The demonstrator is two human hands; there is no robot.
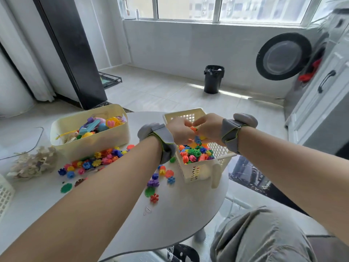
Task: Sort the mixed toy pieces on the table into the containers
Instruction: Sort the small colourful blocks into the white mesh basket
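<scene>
While both hands meet above the cream perforated plastic basket [200,172], head view: left hand [178,129] and right hand [207,127] each pinch one small orange plastic toy piece [193,128], fingertips closed on it. Basket holds a heap of multicoloured flower-shaped pieces [196,154]. More loose flower pieces [94,161] lie on the round white table [179,214], just beside a solid cream plastic tub [94,141] of bigger toys. Grey straps [231,132] on both wrists.
</scene>
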